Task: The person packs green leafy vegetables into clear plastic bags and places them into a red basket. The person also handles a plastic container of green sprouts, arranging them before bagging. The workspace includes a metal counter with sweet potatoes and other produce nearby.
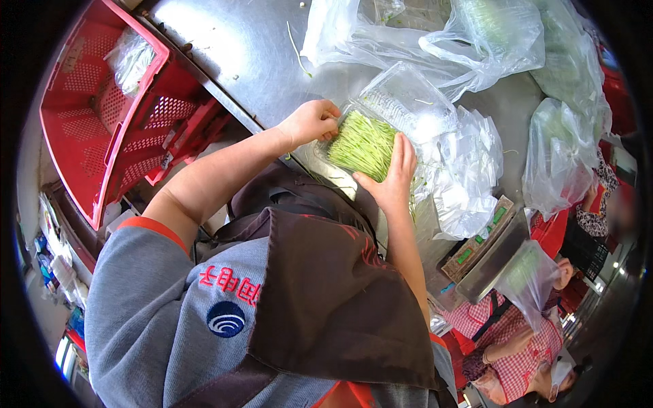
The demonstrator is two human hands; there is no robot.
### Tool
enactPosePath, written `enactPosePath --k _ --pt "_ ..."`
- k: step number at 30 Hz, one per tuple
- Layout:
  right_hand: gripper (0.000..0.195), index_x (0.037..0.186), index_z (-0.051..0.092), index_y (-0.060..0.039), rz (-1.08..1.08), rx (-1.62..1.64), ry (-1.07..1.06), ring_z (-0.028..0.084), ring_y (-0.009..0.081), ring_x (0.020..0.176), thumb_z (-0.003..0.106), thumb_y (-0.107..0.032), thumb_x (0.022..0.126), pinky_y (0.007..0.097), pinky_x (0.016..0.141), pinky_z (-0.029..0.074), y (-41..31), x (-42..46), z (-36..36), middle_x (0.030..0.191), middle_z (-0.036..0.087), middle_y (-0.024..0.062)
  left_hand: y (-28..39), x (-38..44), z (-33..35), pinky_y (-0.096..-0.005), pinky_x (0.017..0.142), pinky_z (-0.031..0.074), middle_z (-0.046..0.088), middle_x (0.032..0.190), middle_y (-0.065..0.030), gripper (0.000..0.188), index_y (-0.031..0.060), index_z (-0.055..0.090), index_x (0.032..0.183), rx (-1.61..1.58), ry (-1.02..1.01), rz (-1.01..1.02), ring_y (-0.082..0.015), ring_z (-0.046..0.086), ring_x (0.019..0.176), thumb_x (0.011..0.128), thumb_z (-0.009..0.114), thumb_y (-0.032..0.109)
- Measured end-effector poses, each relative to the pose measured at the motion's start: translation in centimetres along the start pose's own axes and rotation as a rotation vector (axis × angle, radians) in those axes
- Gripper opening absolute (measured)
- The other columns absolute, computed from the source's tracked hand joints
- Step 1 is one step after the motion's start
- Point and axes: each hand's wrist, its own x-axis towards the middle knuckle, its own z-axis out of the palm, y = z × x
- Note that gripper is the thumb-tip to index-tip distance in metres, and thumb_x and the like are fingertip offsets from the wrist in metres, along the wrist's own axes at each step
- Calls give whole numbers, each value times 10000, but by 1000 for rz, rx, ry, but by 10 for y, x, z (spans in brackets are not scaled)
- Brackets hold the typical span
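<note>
An open clear plastic clamshell box (352, 106) sits at the near edge of the metal table, packed with thin pale-green sprout stems (359, 145). Its hinged lid (403, 94) lies folded back on the far side. My left hand (314, 122) is at the box's left end with fingers curled against the rim and stems; whether something is pinched there is hidden. My right hand (393, 171) grips the box's right end, thumb on the near side and fingers over the stems. Crumpled clear plastic (467, 173) lies just right of the box.
Plastic bags (490, 38) of greens cover the table's far side, with another bag (553, 148) at right. Red perforated crates (127, 122) stand beyond the left edge. A device with green panels (477, 237) is at right. A person in a checked garment (530, 347) holds a bag (528, 278).
</note>
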Motion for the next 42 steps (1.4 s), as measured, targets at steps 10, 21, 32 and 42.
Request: enactPosePath --k 10,21,32,42 --pt "186 904 628 -85 -25 -51 62 376 383 1191 672 -111 725 478 1003 297 -6 2 -10 1211 497 130 -13 -27 18 -334 734 483 591 882 -128 172 55 618 976 270 265 395 -266 591 812 813 563 48" --pt "402 1018 607 -118 25 -65 -1 328 393 1235 744 -148 642 508 1023 275 -7 3 -10 1309 431 139 -17 -23 28 -340 807 458 502 1018 -109 175 85 627 930 496 209 562 -279 527 942 756 640 91" --pt "342 980 621 -119 3 6 38 347 378 1228 725 -132 655 484 1023 280 -11 6 -14 1276 462 132 -13 -22 31 -355 782 466 508 1021 -115 134 74 610 900 459 235 518 -294 541 919 768 629 83" --pt "102 740 596 -131 -69 -175 47 407 324 1199 688 -123 697 588 1011 230 -18 12 -6 1182 538 66 -16 -21 32 -357 780 467 504 1028 -120 133 59 590 865 471 241 543 -293 541 921 741 638 71"
